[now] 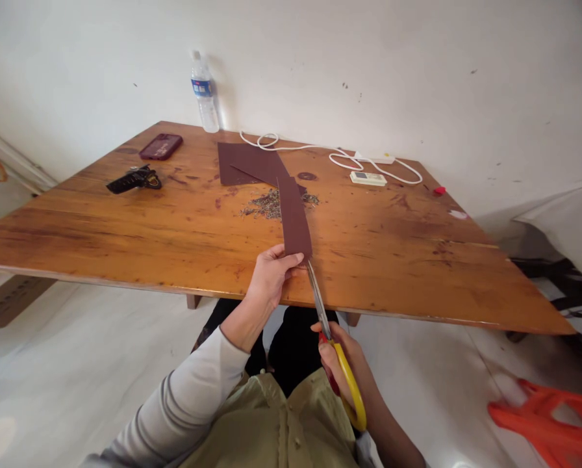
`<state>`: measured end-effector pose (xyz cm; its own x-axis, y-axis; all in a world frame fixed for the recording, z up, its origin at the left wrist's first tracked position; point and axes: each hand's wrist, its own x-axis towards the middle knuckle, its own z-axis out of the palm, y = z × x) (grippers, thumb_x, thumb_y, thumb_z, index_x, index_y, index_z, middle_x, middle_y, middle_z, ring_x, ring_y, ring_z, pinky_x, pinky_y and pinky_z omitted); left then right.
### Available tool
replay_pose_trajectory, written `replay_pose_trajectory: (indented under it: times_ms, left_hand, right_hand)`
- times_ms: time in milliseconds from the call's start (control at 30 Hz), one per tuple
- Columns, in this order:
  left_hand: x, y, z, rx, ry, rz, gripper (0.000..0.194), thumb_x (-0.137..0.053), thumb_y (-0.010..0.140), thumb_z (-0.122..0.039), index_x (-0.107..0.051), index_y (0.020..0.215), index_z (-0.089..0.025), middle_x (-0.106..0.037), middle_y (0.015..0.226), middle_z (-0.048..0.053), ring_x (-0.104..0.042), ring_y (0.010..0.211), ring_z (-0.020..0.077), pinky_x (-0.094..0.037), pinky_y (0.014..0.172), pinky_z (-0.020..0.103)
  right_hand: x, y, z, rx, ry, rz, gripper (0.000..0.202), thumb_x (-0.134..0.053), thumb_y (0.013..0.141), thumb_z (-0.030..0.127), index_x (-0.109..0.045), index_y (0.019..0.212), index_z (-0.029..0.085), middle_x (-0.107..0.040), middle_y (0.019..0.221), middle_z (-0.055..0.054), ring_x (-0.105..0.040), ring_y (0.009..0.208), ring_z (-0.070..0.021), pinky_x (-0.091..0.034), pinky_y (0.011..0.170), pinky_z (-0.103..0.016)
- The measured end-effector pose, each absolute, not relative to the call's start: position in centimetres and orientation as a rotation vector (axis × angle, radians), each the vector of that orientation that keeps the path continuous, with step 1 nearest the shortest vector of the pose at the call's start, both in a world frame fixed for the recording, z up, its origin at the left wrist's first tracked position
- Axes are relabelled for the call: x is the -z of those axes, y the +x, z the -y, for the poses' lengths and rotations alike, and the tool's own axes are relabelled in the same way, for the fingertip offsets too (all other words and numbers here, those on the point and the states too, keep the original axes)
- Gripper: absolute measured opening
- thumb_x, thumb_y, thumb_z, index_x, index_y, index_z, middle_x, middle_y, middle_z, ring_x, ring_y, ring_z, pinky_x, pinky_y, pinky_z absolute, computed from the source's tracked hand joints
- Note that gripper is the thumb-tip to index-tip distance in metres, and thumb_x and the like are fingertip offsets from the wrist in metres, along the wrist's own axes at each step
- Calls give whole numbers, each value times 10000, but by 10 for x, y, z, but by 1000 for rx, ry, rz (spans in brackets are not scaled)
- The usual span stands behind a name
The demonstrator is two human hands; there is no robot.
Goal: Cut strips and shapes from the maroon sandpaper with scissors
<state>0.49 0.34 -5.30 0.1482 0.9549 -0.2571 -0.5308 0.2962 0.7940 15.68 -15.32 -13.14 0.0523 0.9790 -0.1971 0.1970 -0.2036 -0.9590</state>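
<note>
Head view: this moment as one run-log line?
left hand: gripping brown strip | right hand: holding scissors at strip's near end | table: clippings, brown sheets

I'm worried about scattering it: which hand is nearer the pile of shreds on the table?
Left. The left hand, holding the brown strip, is just short of the pile of shreds; the right hand, gripping the scissors, is farther back, toward the person's body.

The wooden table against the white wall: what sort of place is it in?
Probably a room in a home, though I can't be sure: the plain wooden table holds everyday things, such as a plastic bottle and what looks like a remote control.
</note>
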Motion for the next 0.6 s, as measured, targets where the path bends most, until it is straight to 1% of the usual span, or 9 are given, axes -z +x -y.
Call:
replay_pose_trajectory:
  times_ms: [67, 200, 333, 433, 500, 600]
  left_hand:
    - [53, 5, -3, -1172, 609, -853, 303, -942, 478, -224, -777, 714, -130, -737, 702, 15, -640, 621, 112, -562, 603, 240]
    - [52, 5, -2, -1175, 601, -840, 309, -949, 474, -211, -777, 717, -129, -734, 704, 11, -633, 618, 106, -564, 605, 242]
    - [53, 6, -2, -1182, 587, -843, 295, -939, 472, -195, -782, 714, -132, -739, 708, 10, -635, 617, 107, -573, 600, 244]
    - [53, 6, -3, -1183, 586, -843, 289, -931, 473, -187, -782, 714, -129, -734, 707, 12, -636, 618, 110, -575, 593, 245]
    - [54, 5, -3, -1184, 588, -841, 282, -927, 479, -188, -780, 713, -129, -731, 710, 14, -634, 617, 109, -577, 592, 245]
    - [54, 5, -3, -1177, 586, -848, 279, -926, 490, -199, -779, 717, -131, -728, 708, 14, -634, 608, 109, -579, 590, 247]
  right_hand:
    - [130, 155, 153, -1260, -1533, 1182, 327, -685, 929, 456, -692, 1130, 199, -383, 592, 96, -329, 466, -111, -256, 419, -224]
    - [130, 151, 154, -1291, -1521, 1107, 373, -709, 906, 521, -690, 1088, 196, -362, 544, 111, -298, 421, -103, -220, 379, -224]
    - [131, 147, 158, -1288, -1510, 1082, 389, -690, 934, 568, -689, 1069, 203, -359, 537, 110, -307, 426, -107, -251, 375, -221]
    - [129, 148, 158, -1278, -1525, 1088, 351, -679, 954, 538, -690, 1068, 206, -350, 531, 113, -287, 427, -103, -237, 382, -222]
    - [127, 149, 158, -1247, -1539, 1111, 309, -693, 939, 496, -695, 1038, 204, -346, 534, 112, -284, 437, -103, -219, 396, -227]
    - [123, 152, 156, -1199, -1563, 1156, 247, -703, 907, 435, -697, 987, 201, -350, 567, 101, -300, 476, -108, -226, 431, -232]
